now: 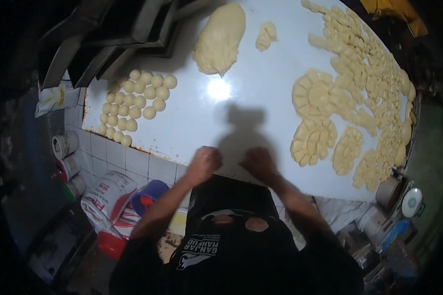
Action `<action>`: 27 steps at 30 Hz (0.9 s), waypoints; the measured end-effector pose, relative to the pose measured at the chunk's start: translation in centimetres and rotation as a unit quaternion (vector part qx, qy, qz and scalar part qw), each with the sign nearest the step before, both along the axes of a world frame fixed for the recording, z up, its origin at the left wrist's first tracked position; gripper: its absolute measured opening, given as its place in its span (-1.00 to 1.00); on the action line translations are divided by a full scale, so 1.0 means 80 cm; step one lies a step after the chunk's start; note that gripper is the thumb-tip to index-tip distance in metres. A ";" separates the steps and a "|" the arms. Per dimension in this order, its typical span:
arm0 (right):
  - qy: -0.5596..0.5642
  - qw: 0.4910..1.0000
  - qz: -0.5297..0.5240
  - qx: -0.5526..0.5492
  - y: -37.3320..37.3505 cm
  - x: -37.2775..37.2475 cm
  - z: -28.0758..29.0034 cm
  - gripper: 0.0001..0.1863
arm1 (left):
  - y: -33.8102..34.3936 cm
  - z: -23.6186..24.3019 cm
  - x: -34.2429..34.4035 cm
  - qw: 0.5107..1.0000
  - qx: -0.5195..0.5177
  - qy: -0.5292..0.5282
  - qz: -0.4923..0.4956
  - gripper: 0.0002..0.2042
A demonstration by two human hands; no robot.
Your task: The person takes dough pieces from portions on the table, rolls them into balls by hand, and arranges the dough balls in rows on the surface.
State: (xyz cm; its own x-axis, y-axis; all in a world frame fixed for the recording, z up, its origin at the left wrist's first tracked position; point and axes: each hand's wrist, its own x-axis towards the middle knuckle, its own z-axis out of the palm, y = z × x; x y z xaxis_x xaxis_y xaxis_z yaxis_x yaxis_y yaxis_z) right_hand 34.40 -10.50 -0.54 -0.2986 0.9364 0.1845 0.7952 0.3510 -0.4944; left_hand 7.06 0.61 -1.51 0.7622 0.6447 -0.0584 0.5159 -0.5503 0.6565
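Note:
My left hand (205,162) rests at the near edge of the white table (182,125), its fingers curled down. A short gap to its right, my right hand (259,163) is closed in the same way on the tabletop. Whatever lies under either palm is hidden. Rows of round dough balls (140,102) sit to the left of my left hand. A large smooth lump of dough (221,37) lies at the far middle, with a small flat dough scrap (266,36) beside it. Right of my right hand spread flattened dough rounds cut into pieces (314,141).
Dark metal trays (118,37) are stacked at the far left corner. Many small dough pieces (369,73) cover the table's right side. Below the left edge stand a printed sack (109,196) and a blue bucket (151,192). A metal pot (388,191) is by the right corner.

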 end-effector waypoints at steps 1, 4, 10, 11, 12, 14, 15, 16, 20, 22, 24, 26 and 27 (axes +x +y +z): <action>0.041 0.995 -0.045 -0.084 0.028 0.020 0.003 -0.53 | 0.033 -0.006 -0.026 0.998 0.064 -0.018 -0.016 -0.82; -0.061 0.984 -0.151 -0.071 0.107 0.024 0.021 -0.70 | 0.089 0.031 0.052 0.974 0.189 -0.038 0.117 -0.90; 0.025 0.997 -0.027 -0.065 0.048 0.000 -0.002 -0.87 | 0.034 0.011 0.006 0.997 0.016 -0.071 0.031 -0.78; -0.059 0.977 -0.028 -0.202 0.084 0.013 0.024 -0.84 | 0.046 0.012 -0.022 0.996 0.008 -0.081 -0.044 -0.76; -0.137 0.931 -0.024 -0.339 0.124 0.019 0.045 -0.81 | 0.068 0.008 -0.036 0.978 0.199 -0.039 -0.050 -0.77; -0.018 0.976 -0.215 0.034 0.158 0.014 0.031 -0.76 | 0.111 0.034 0.037 0.968 0.225 0.006 0.111 -0.79; -0.082 0.960 -0.269 -0.008 0.156 -0.012 0.019 -0.74 | 0.105 0.031 0.068 0.969 0.154 0.038 0.189 -0.79; -0.141 0.936 -0.320 -0.044 0.151 -0.034 0.009 -0.72 | 0.074 0.012 0.070 0.973 0.105 0.043 0.201 -0.78; 0.035 0.980 -0.181 0.078 0.094 -0.015 0.028 -0.75 | 0.054 0.009 -0.027 0.998 0.034 -0.048 0.036 -0.73; -0.176 0.928 -0.161 -0.285 0.115 0.024 0.026 -0.79 | 0.103 0.025 -0.039 0.998 0.040 -0.057 -0.003 -0.75; 0.120 0.945 -0.286 -0.106 0.216 0.043 0.060 -0.82 | 0.202 0.081 0.039 0.990 0.018 -0.067 0.120 -0.89; 0.182 0.956 -0.217 0.072 0.341 0.031 0.106 -0.75 | 0.306 0.123 0.108 0.977 0.139 -0.123 0.106 -0.66; 0.177 0.960 -0.166 0.140 0.384 0.029 0.106 -0.73 | 0.343 0.130 0.144 0.966 0.180 -0.152 0.105 -0.85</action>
State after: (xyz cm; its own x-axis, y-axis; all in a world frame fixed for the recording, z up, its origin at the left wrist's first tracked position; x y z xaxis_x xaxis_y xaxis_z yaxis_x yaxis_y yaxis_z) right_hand 36.71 20.22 7.95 0.1348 0.8680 0.4779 0.6860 0.2662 -0.6772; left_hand 18.60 28.03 8.90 0.5586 0.7243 0.4042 0.4548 -0.6750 0.5810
